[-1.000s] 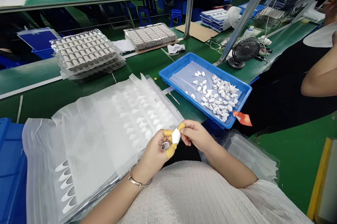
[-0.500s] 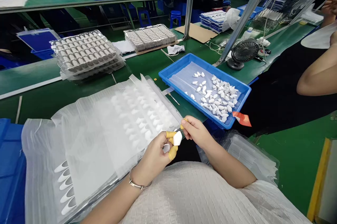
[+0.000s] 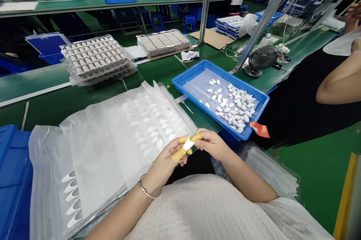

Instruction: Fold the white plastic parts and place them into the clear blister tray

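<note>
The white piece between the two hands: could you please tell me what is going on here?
The person's left-hand grip holds a small white piece with yellow-covered fingers, and the right-hand grip touches its upper edge. The blue tray, ahead and to the right, holds many loose white parts. To the left, rows of white shapes show faintly through translucent sheets.

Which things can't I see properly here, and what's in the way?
All in the head view:
- Part of the white piece: hidden by fingers of the left hand.
- White shapes under the translucent sheet: blurred by it.
- Co-worker's arm: cut off by the right edge.
- Blue bin: cut off by the left edge.
</note>
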A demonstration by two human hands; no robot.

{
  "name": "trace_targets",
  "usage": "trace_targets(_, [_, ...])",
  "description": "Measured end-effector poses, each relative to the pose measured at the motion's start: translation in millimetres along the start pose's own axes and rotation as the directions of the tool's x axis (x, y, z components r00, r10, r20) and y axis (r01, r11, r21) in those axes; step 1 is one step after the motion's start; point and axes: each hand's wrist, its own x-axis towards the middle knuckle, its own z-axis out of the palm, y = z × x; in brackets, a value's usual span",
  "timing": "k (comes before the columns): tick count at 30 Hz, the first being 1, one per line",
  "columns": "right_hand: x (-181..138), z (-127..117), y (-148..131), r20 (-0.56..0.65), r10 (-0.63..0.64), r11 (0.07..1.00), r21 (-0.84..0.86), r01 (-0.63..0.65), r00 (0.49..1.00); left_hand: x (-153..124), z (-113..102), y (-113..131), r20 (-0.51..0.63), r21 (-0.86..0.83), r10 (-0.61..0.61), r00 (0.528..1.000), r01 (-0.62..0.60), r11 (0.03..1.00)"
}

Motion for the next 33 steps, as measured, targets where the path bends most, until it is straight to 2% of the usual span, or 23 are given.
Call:
trace_targets(2, [-1,-4,5,-0.005,-0.05,0.998,-0.047,0.049,0.999,0,-1,-1,-0.015,-0.03,0.011,1.0,-0.012,0.999])
trace_targets(4, [-3,-6,6,-0.006,-0.058,0.996,-0.073,0.058,0.998,0,0,-1,-0.026,0.01,0.042,0.999,-0.042,0.999])
trace_targets(8, [-5,-1,2,0.009,-0.022,0.995,-0.098,0.023,1.0,0,3,-1,-0.075,0.226,0.145,0.987,-0.125,0.966])
trace_targets(13, [-6,16,-8,-0.113,-0.031,0.916,-0.4,-0.017,0.993,-3,8,-1,-0.036,0.544,0.295,0.955,-0.229,0.807])
trace_targets(16, [-6,22,-13,-0.149,-0.05,0.879,-0.476,-0.027,0.988,-6,9,-2,-0.025,0.646,0.352,0.936,-0.253,0.72])
trace_targets(19, [-4,20,-13,-0.195,0.01,0.91,-0.404,-0.09,0.981,-7,10,-1,-0.022,0.654,0.365,0.931,-0.263,0.709])
trace_targets(23, [-2,12,-8,-0.267,0.157,0.972,-0.126,-0.196,0.951,-7,9,-1,-0.035,0.622,0.354,0.934,-0.257,0.739])
trace_targets(27, [-5,9,-5,-0.246,0.208,0.978,0.041,-0.205,0.947,-5,9,-2,-0.058,0.622,0.352,0.934,-0.242,0.745])
trace_targets(30, [-10,11,-9,-0.175,0.226,0.974,0.059,-0.219,0.958,-5,9,-1,-0.065,0.643,0.346,0.936,-0.226,0.732])
trace_targets(33, [-13,15,-15,-0.13,0.213,0.973,-0.067,-0.223,0.968,-5,10,0,-0.065,0.703,0.353,0.933,-0.208,0.68])
